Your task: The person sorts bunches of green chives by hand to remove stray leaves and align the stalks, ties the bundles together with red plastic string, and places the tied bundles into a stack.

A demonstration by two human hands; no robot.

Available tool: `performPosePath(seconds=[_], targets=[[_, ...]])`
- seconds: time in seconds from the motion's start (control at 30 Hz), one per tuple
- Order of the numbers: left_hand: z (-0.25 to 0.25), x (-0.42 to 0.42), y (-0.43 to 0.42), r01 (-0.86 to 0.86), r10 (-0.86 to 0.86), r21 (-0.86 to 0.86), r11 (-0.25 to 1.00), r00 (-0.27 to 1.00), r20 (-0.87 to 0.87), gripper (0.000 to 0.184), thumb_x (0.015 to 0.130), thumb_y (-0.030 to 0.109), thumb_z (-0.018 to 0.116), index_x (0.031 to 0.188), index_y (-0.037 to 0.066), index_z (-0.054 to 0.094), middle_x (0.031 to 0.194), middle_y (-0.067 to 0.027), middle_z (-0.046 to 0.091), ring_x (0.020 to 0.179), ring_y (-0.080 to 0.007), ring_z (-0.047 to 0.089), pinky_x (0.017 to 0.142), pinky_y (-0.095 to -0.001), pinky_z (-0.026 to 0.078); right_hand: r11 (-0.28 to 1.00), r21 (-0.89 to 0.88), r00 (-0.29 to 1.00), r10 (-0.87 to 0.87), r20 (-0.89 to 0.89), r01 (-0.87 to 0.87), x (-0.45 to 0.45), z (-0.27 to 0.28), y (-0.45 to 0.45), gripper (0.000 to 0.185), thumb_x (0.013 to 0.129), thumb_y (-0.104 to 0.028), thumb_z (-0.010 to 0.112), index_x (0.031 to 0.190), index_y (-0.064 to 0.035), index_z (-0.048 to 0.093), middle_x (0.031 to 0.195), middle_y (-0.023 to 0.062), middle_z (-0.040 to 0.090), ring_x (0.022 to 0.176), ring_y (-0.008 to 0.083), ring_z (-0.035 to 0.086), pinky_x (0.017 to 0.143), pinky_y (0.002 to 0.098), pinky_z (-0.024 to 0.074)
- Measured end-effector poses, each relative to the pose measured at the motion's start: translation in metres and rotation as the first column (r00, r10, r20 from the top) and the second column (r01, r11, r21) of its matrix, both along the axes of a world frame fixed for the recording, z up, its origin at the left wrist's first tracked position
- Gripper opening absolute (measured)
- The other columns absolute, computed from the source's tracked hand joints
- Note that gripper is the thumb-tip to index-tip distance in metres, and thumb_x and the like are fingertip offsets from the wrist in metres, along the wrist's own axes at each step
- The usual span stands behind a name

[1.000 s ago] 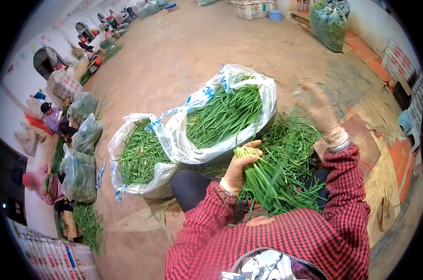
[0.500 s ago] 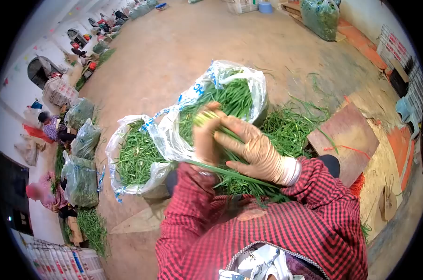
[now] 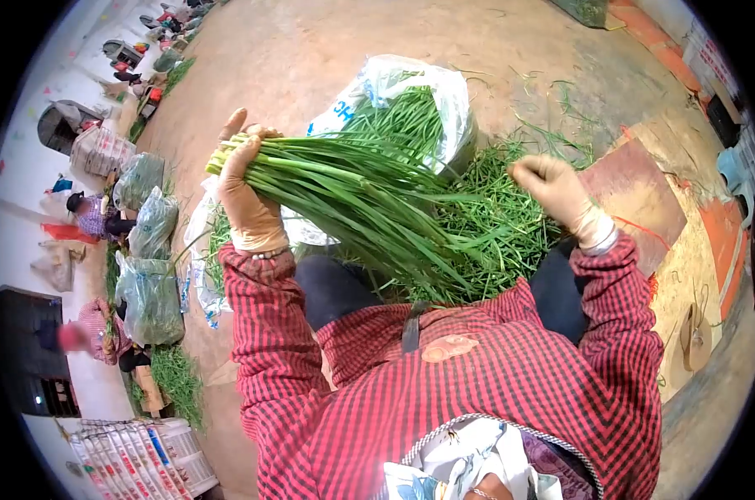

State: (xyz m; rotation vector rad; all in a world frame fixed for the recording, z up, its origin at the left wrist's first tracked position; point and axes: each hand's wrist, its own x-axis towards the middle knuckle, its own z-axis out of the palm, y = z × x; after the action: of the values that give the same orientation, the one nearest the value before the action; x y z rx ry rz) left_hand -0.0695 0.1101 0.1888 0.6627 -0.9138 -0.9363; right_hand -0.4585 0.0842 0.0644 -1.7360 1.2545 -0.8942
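My left hand [image 3: 251,196], in a thin pale glove, is wrapped round a bunch of garlic chives [image 3: 352,179]. Their pale stem ends stick out past my fingers on the left, while the green leaves fan out to the right over my lap. My right hand [image 3: 557,198], also gloved, is apart from the bunch, its fingers curled together above loose green leaves [image 3: 507,225]. Whether it holds anything is hidden. Behind the bunch stands a white plastic bag [image 3: 454,92] filled with greens; a second bag [image 3: 201,229] is partly covered by my left arm.
A flat brown board [image 3: 632,196] lies to the right. Along the left wall, people [image 3: 102,329] sit beside bulging bags of greens [image 3: 150,300]. White crates [image 3: 144,458] stand at lower left. Loose leaves are scattered on the floor [image 3: 311,50].
My hands, together before, are now wide apart. The left has moved left with the chive bunch, now spread in full view; the right has moved right and curled its fingers.
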Motion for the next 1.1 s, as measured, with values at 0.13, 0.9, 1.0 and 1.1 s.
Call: performPosePath(seconds=[0.13,0.9,1.0,1.1], targets=[[-0.013,-0.022,-0.008,0.086,-0.085,0.03,0.996,0.996,-0.008,0.052,0.081,0.002,0.059,0.131,-0.002,0.044,0.094,-0.011,0.06,0.089,-0.0264,0.06,0.086,-0.0441,0.052,0.989,-0.124,0.924,0.115,0.364,-0.074,0.032,0.073,0.005,0.02,0.092,-0.011,0.064,0.109,0.0004,0.066,0.095,0.0015,0.067,0.089,0.0096,0.061,0.081,0.0252,0.0501],[-0.031,-0.084,0.014,0.313,-0.389,0.356,0.881,0.906,0.165,0.057,0.077,0.008,0.071,0.128,-0.004,0.049,0.088,-0.0044,0.062,0.079,-0.0124,0.06,0.073,-0.0251,0.05,0.882,-0.198,0.903,0.414,-0.11,-0.428,0.082,0.046,0.008,0.107,0.076,-0.051,0.077,0.15,0.0008,0.02,0.149,0.0256,0.031,0.141,0.0345,0.028,0.116,0.0411,0.0237],[-0.027,-0.131,0.013,0.3,-0.335,0.228,0.926,0.933,0.133,0.075,0.077,0.011,0.074,0.142,0.004,0.037,0.117,-0.0094,0.056,0.101,-0.0168,0.058,0.093,-0.0307,0.047,0.885,-0.134,0.674,0.43,0.6,-0.445,0.133,0.019,0.041,0.118,0.069,-0.033,0.087,0.152,-0.0018,0.01,0.148,0.0216,0.031,0.139,0.0303,0.03,0.116,0.0388,0.0243],[-0.042,-0.156,0.007,0.383,-0.38,0.054,0.922,0.923,-0.06,0.088,0.082,0.022,0.074,0.151,0.008,0.021,0.145,-0.0137,0.035,0.129,-0.0244,0.041,0.109,-0.0407,0.036,0.905,0.063,0.642,0.247,0.726,-0.42,0.117,0.022,0.037,0.109,0.071,-0.015,0.084,0.152,-0.006,0.011,0.146,0.0144,0.035,0.136,0.0248,0.034,0.113,0.037,0.0285]])
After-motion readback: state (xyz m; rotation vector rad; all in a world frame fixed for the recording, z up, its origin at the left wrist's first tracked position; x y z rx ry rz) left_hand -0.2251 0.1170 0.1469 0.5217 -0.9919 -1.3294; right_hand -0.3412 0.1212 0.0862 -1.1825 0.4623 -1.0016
